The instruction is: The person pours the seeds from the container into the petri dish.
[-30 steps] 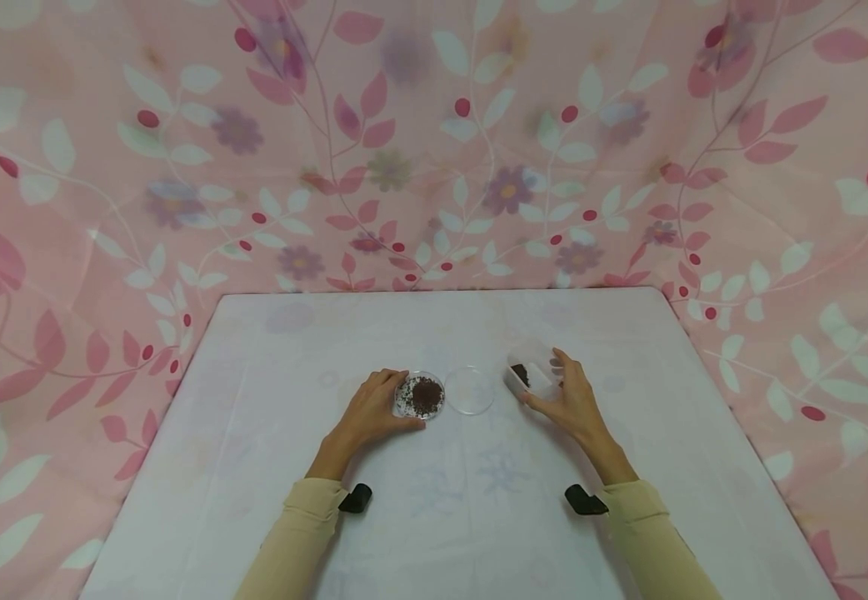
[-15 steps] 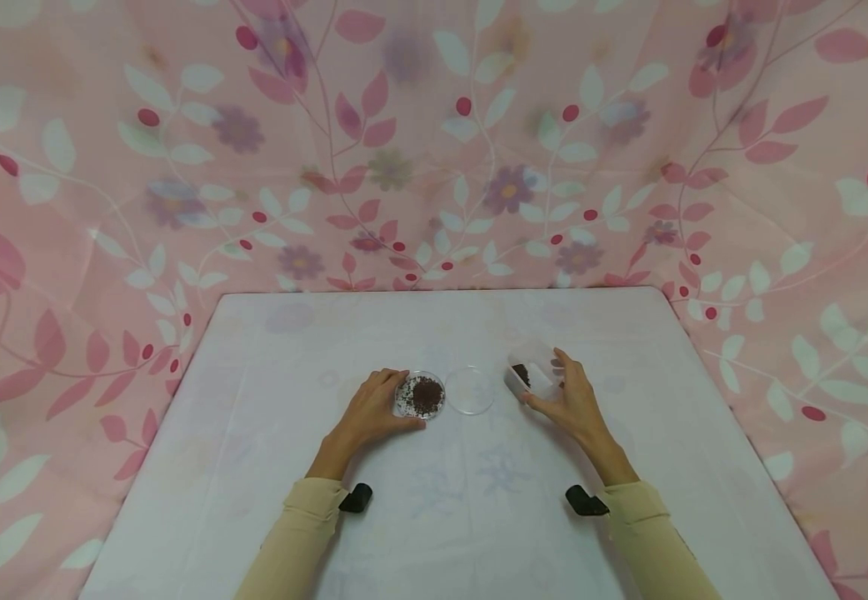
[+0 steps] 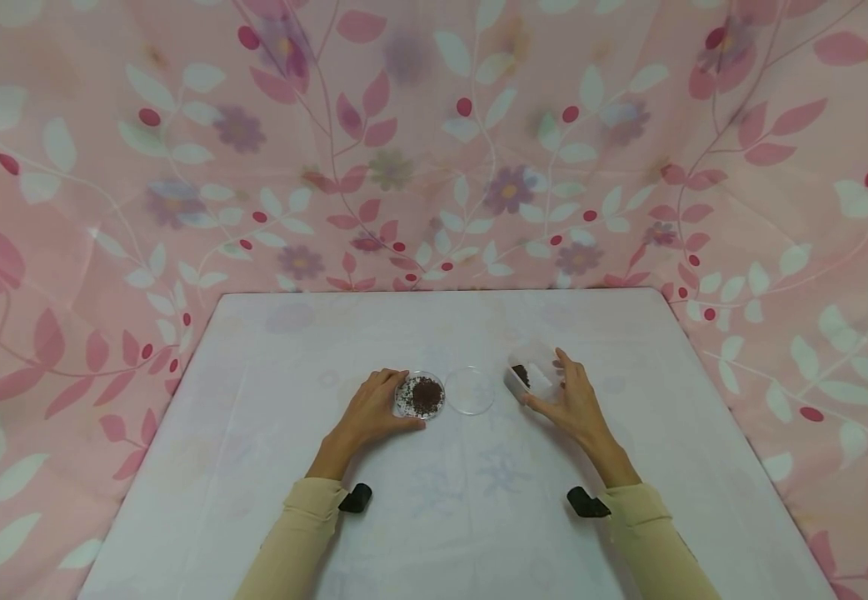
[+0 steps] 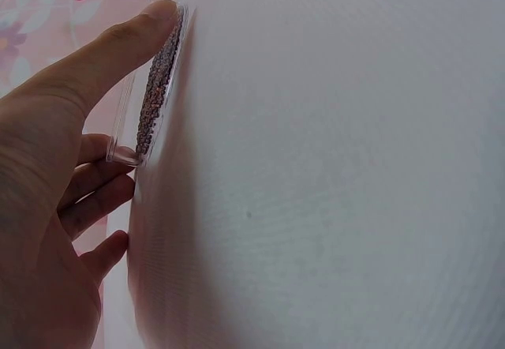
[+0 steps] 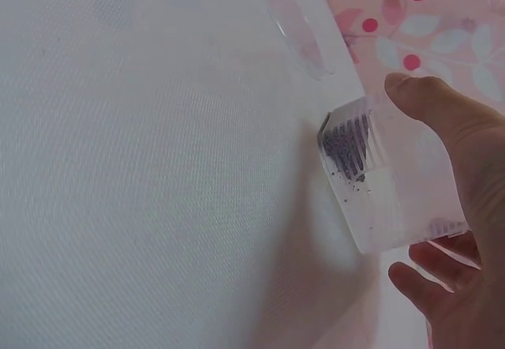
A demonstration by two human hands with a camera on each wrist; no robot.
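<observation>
My left hand point(image 3: 372, 408) holds a clear petri dish point(image 3: 421, 372) on the table, thumb on the near side and fingers round the far side. Coarse brown granules point(image 3: 426, 394) are heaped in the dish, thinly scattered towards its left; the left wrist view shows the granules point(image 4: 158, 88) through its side wall. In my right hand point(image 3: 576, 406) a clear plastic box point(image 5: 414, 175) is gripped between thumb and fingers, tilted close over the table. Dark granules point(image 5: 347, 148) lie gathered in the box's left end. Between the hands lies an clear round lid point(image 3: 469, 412).
A white cloth covers the table point(image 3: 479, 517), with faint prints on it. Pink floral curtain point(image 3: 434, 167) rises behind the table's far edge and along both sides. Black wrist mounts point(image 3: 356, 498) sit at both sleeves' cuffs.
The box in the right hand has tipped very slightly. The left hand, the dish and the lid have stayed in place.
</observation>
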